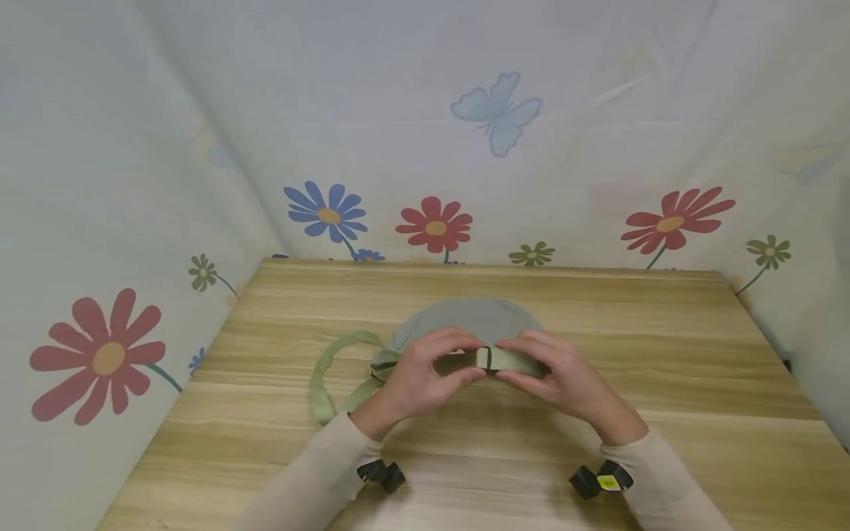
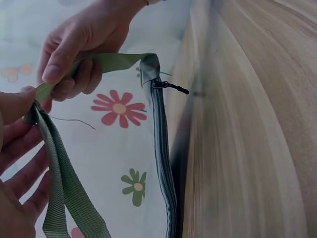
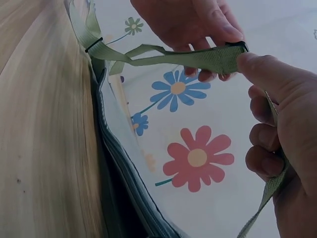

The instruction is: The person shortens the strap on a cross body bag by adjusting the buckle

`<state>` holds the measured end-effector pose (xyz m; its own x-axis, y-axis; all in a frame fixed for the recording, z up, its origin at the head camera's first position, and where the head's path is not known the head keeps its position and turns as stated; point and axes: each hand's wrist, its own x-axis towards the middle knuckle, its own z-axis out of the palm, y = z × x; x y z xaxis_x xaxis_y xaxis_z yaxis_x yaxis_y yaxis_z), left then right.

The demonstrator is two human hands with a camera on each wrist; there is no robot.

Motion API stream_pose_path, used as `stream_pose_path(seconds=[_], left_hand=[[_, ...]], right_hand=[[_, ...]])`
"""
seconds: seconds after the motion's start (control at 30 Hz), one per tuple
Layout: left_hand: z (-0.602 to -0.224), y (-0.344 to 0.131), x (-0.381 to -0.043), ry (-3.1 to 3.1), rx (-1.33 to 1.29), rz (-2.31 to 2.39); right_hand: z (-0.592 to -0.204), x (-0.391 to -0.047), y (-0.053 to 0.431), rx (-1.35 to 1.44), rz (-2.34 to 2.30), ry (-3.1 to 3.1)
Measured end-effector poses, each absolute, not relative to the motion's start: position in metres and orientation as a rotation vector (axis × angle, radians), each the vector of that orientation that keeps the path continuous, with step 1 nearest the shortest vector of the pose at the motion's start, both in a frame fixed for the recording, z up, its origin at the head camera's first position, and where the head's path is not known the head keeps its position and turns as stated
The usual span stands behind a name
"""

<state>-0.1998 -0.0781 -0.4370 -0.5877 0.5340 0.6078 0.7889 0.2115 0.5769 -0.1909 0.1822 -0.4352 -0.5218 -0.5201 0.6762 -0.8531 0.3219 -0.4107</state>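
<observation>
A grey-green zippered bag (image 1: 465, 317) lies on the wooden table, with a light green webbing strap (image 1: 508, 360) raised in front of it. My left hand (image 1: 428, 369) pinches the strap from the left beside a black slide buckle (image 1: 489, 359). From the other side, my right hand (image 1: 564, 372) pinches the strap at the buckle between thumb and fingers. Doubled webbing hangs below the left fingers (image 2: 29, 173) in the left wrist view. The bag's zipper (image 2: 161, 148) has a dark pull (image 2: 173, 88) near its end. Part of the bag is hidden behind both hands.
A loop of the strap (image 1: 325, 376) spreads over the table (image 1: 664, 332) left of the bag. Behind the table and along its sides hangs a pale curtain (image 1: 372, 110) printed with flowers and a butterfly. Small black cameras (image 1: 385, 476) sit at both wrists.
</observation>
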Motion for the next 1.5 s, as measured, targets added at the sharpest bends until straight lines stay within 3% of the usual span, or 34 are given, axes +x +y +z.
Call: stream_pose_path(seconds=[0.33,1.03,1.5], left_hand=[[-0.435,-0.082,-0.197,-2.289,-1.107,-1.383],[-0.434,-0.073,-0.202,-2.369,-1.177,-1.461],[-0.432,-0.079,-0.204,-2.474,-1.117,-1.344]], right_hand=[[-0.438,-0.192,0.198,1.145,1.072,-2.250],[-0.431,-0.194,0.187,1.258,0.999,-2.156],[-0.433,-0.192,0.185,1.182,0.980,-2.188]])
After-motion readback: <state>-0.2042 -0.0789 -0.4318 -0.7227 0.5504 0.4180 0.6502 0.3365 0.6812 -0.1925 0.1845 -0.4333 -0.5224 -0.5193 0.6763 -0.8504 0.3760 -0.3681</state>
